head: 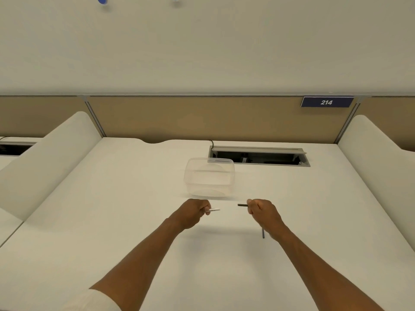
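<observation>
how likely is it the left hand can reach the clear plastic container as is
Probably yes: the left hand, holding a white pen, is just short of the clear plastic container, only bare desk between.

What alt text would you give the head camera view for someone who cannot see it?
A person's left hand pinches a short white stick and the right hand a thin dark stick, tips facing each other, above a white desk. A clear plastic tub sits just beyond the hands.
</observation>
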`<state>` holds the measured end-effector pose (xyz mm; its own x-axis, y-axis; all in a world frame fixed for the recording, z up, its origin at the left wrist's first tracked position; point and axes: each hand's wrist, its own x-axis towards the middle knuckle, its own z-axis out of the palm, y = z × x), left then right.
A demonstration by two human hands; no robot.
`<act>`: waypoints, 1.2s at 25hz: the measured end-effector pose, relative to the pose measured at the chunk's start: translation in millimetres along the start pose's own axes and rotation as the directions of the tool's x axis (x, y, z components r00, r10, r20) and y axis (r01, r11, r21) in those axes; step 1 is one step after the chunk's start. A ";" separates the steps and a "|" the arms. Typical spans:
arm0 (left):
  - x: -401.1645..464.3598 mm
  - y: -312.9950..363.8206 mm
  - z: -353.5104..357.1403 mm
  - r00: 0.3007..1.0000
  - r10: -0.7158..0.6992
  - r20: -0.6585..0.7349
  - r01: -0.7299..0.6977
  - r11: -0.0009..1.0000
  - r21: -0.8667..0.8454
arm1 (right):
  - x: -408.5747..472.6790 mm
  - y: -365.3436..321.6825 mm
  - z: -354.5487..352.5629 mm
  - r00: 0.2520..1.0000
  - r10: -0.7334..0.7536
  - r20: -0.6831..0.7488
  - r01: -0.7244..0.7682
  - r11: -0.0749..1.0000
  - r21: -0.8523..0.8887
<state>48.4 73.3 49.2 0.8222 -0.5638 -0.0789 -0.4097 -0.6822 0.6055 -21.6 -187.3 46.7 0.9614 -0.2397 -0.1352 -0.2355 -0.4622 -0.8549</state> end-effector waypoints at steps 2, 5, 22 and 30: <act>-5.0 -7.9 -0.8 1.000 -0.024 -0.019 0.024 1.000 0.011 | -2.2 3.1 -3.1 0.999 0.042 0.024 -0.043 0.997 0.059; -8.6 -2.5 7.9 0.998 -0.029 -0.058 0.031 0.999 0.030 | -7.4 3.1 4.9 0.996 0.090 0.020 -0.091 0.993 0.075; -11.5 -4.6 62.1 0.954 -0.214 -0.210 0.272 0.915 0.299 | -10.6 31.8 60.9 0.917 0.355 -0.182 -0.399 0.821 -0.409; -15.2 -6.7 67.2 0.944 -0.259 -0.203 0.311 0.905 0.291 | -5.5 37.2 63.3 0.956 0.259 -0.134 -0.292 0.837 -0.462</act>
<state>12.1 55.1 -6.8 0.9627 -0.2611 -0.0706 -0.2302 -0.9280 0.2931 -26.7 -149.1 -16.1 0.8395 -0.4636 -0.2836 -0.5434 -0.7118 -0.4450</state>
